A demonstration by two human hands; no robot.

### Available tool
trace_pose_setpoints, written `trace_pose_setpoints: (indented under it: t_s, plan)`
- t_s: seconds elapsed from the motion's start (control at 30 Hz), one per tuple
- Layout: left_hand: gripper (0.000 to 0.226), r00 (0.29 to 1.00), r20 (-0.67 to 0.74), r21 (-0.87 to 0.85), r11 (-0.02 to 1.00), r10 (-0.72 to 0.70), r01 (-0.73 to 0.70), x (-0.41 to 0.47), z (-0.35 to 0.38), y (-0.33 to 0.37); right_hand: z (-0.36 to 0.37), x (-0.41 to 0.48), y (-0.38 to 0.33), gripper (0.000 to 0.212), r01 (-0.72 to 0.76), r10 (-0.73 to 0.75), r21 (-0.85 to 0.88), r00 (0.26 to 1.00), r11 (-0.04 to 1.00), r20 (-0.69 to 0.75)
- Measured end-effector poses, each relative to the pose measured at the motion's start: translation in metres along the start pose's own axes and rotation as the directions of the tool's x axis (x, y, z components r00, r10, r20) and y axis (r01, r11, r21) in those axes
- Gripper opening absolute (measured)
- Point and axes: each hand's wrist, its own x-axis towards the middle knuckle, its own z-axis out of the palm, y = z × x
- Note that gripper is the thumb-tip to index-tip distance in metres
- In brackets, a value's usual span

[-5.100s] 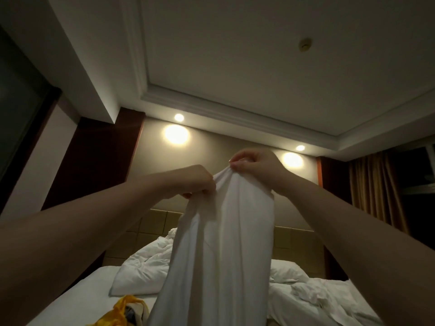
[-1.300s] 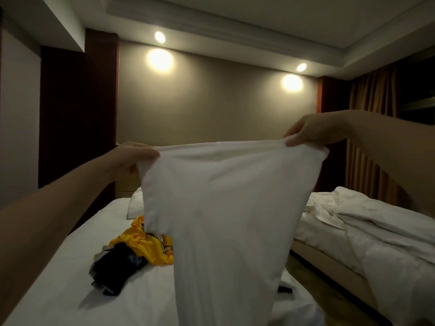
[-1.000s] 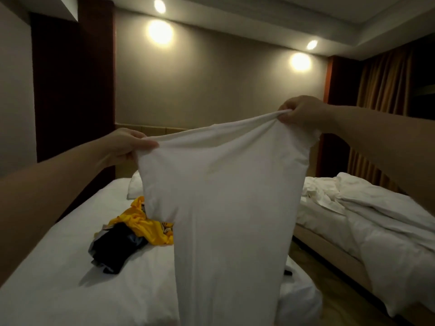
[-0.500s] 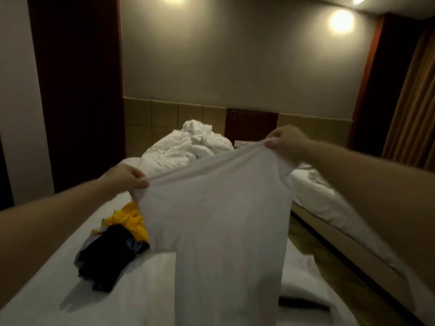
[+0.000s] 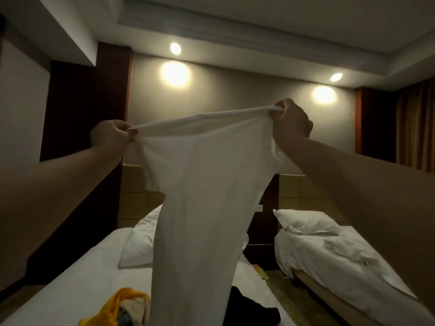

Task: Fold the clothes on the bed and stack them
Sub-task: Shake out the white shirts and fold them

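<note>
A white garment (image 5: 202, 196) hangs in the air in front of me, stretched by its top edge between both hands. My left hand (image 5: 110, 135) grips the left end of that edge and my right hand (image 5: 290, 120) grips the right end, slightly higher. The cloth drops down over the near bed (image 5: 77, 278), where a yellow garment (image 5: 120, 307) lies at the bottom edge of the view and a black garment (image 5: 249, 311) lies to its right, partly hidden behind the white cloth.
A white pillow (image 5: 136, 245) lies at the head of the near bed. A second bed (image 5: 341, 262) with a pillow and rumpled white bedding stands to the right, across a narrow floor gap. A tiled headboard and wall lamps are behind.
Both hands have lifted the white garment higher and the view has tilted up. The top edge is now pulled taut into a rolled band between the hands.
</note>
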Motion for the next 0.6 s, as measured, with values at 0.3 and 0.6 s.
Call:
trace_pose_setpoints:
  t_s: [0.3,0.6]
  plan:
    - [0.006,0.904,0.411,0.028,0.993,-0.118,0.117,-0.135,-0.128,0.021,-0.139,-0.126,-0.001,0.031,0.064,-0.069,0.029,0.967,0.998,0.245]
    - [0.015,0.660,0.635,0.460,0.883,-0.402,0.095,-0.342,-0.276,-0.031,-0.308,-0.328,-0.004,0.006,0.061,-0.113,0.095,0.522,0.994,0.846]
